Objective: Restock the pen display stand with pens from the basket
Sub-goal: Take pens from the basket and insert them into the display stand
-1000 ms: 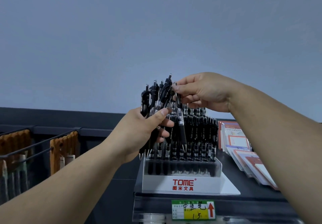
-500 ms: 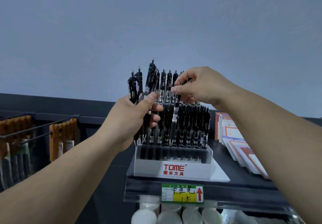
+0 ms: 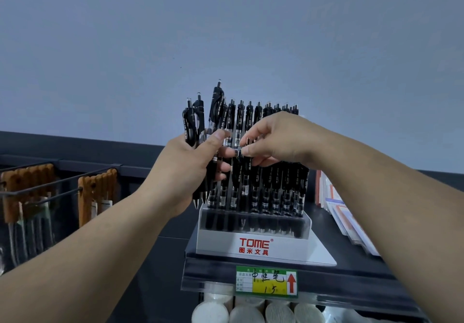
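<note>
Hanging from wire hooks at far left are orange-backed card packs (image 3: 96,189). Next, the left hand (image 3: 185,172) has its fingers curled round a bundle of black pens (image 3: 198,126), tips down, just beside the white pen display stand (image 3: 253,243) on the shelf (image 3: 364,281). The right hand (image 3: 278,141) pinches one pen (image 3: 237,144) by its barrel, upright at the stand's front row. Notebooks (image 3: 349,222) lean at the right.

Black click pens (image 3: 276,192) stood in a white plastic display stand (image 3: 253,237) on a dark shelf (image 3: 359,268), orange-carded packets (image 3: 98,189) hanging to its left, flat stationery packs (image 3: 351,224) lying to its right.
</note>
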